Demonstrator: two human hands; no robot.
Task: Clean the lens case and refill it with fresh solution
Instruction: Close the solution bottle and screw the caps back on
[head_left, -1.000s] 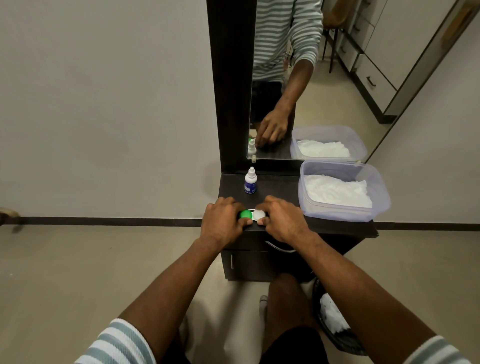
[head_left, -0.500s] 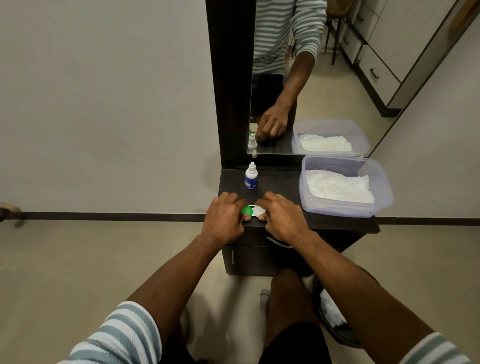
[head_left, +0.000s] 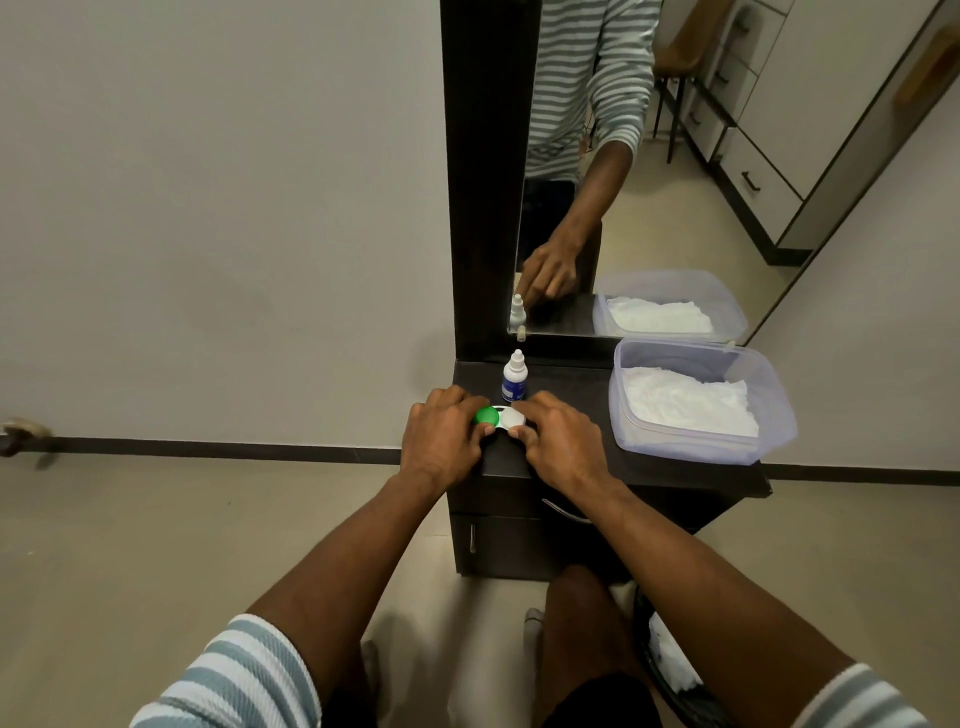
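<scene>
**Both hands on the lens case at the cabinet's near-left edge**

Since the earlier frames, both hands have stayed on the case with only a slight shift of the fingers, and more of the green cap now shows.

Against the far wall stands a dark cabinet (head_left: 571, 462) with a tall mirror (head_left: 649, 171) above it. On its right side sits a clear plastic tub (head_left: 779, 415) with white tissues (head_left: 685, 402) inside. The left hand (head_left: 441, 441) curls over the left end of the lens case (head_left: 501, 418), its thumb and fingers pinching the green cap (head_left: 487, 415). The right hand (head_left: 561, 441) grips the right end, fingers curled round the white cap (head_left: 513, 417). The case lies flat on the cabinet top near the left front edge. Just beyond it, upright and close to the fingertips, stands a small solution bottle (head_left: 514, 382), its white cap on.
</scene>
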